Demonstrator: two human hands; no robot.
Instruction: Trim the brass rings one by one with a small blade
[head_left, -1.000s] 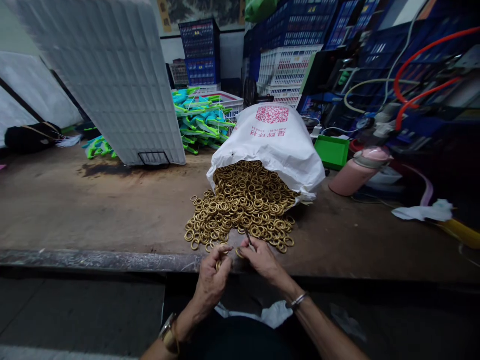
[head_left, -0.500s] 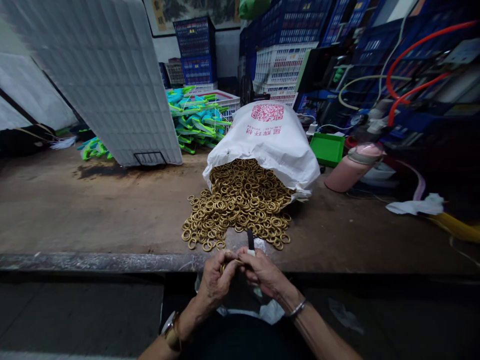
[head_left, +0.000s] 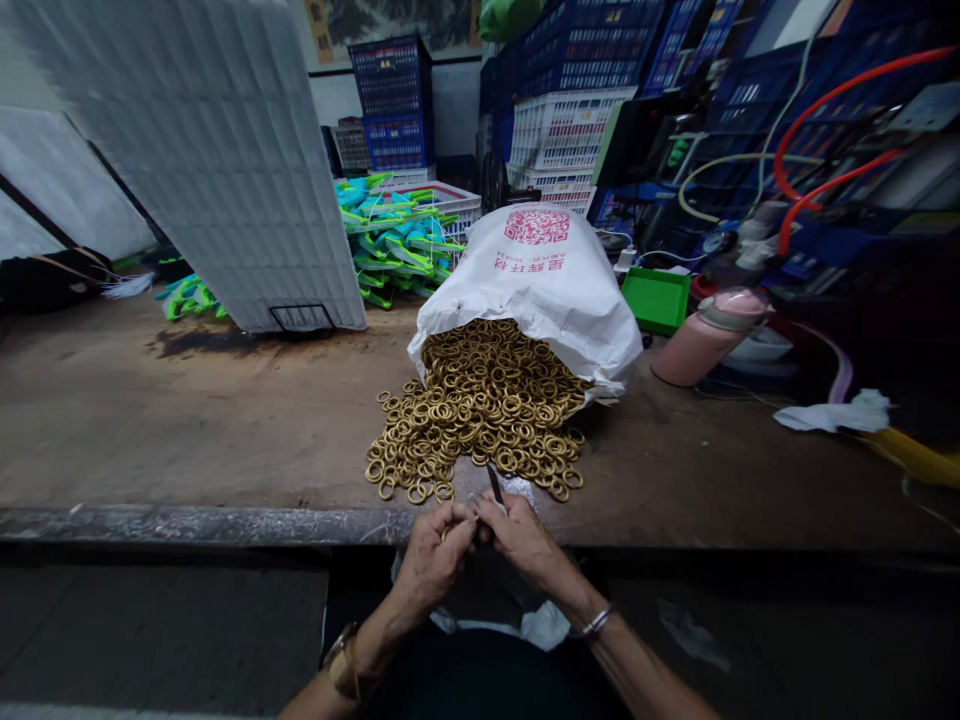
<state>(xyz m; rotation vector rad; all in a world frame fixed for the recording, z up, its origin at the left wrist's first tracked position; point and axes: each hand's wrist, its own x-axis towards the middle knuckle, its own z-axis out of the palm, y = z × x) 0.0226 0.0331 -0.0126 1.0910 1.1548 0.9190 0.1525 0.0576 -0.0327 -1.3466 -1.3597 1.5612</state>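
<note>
1. The fingers [head_left: 459, 516] of the left hand [head_left: 433, 560] are pinched round a brass ring [head_left: 448, 533]. The ring is mostly hidden in the grip and sits just off the near edge of the desk [head_left: 187, 420].
2. The right hand [head_left: 525, 540] is closed round a thin dark tool [head_left: 495, 487], one end of which sticks up past the knuckles. The two hands meet at the fingertips.
3. The ring is held between both hands, above a white cloth [head_left: 544, 628] in the lap. It is just short of the pile of rings [head_left: 480, 410] spilling from the white sack [head_left: 547, 285].
4. Doing this well probably means bracing the hands against each other, so the ring does not turn while the tool works on it.
5. Short, light strokes directed away from the left fingertips look safest, as a slip could nick them or drop the ring.
6. A pink bottle [head_left: 709, 335] and a green tray [head_left: 660, 298] stand to the right, well apart from the hands.
</note>
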